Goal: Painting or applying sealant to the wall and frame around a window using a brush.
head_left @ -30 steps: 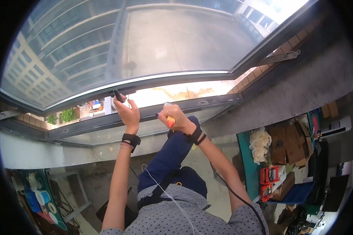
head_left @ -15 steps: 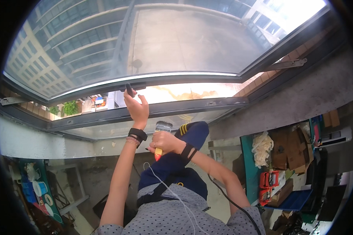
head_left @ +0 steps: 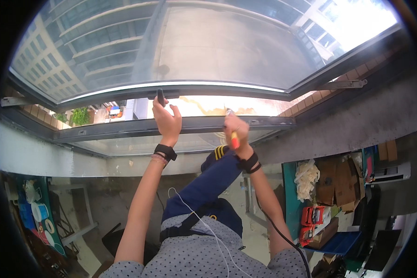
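Note:
My left hand (head_left: 168, 123) is closed on the black window handle (head_left: 160, 97) at the lower rail of the tilted-out window sash (head_left: 231, 90). In my right hand (head_left: 236, 126) is a flat paintbrush (head_left: 235, 140) with a yellow and red handle, gripped in the fist. Its bristle end points up and away from me, over the lower window frame (head_left: 194, 128) at the gap under the sash. The brush head shows small and edge-on; whether it touches the frame I cannot tell.
Metal stays (head_left: 345, 84) hold the sash at both sides. To the right, a green table (head_left: 289, 185) carries cardboard (head_left: 336, 180), a pale cloth bundle (head_left: 306, 180) and red boxes (head_left: 312, 217). Tape rolls and tubs (head_left: 40, 212) lie at the left. A thin white cable (head_left: 197, 213) hangs over my front.
My right hand with the paintbrush has moved up and right, from near my knee to the window frame. My left hand stays on the handle, and the view has shifted slightly.

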Available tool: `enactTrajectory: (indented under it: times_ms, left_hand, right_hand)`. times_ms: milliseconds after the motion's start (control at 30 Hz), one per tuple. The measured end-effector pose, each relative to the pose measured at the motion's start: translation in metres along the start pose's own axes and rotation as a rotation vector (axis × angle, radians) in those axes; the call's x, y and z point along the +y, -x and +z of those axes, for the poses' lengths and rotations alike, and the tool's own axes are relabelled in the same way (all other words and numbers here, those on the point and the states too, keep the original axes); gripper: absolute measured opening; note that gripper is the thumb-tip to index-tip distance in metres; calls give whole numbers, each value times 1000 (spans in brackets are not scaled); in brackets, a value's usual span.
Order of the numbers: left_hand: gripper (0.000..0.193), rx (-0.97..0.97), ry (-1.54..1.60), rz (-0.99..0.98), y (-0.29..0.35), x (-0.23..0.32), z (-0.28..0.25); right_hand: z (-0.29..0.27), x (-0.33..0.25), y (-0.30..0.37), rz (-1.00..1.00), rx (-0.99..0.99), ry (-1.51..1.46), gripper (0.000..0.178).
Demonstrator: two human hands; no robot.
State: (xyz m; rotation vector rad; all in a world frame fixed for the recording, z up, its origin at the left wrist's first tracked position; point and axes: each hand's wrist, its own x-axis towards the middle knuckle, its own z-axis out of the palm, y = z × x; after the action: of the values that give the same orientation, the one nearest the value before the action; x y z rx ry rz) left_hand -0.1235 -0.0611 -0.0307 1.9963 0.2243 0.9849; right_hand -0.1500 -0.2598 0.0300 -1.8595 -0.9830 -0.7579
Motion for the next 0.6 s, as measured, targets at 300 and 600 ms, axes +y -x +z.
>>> enactTrajectory:
  times_ms: [300, 600]
  left_hand:
    - [37, 38, 9, 33, -1, 5, 1]
    - [40, 32, 13, -21, 3, 5, 2]
  right_hand:
    - [25, 14, 12, 389, 42, -54, 27]
    - [15, 29, 2, 659, 12, -249, 45]
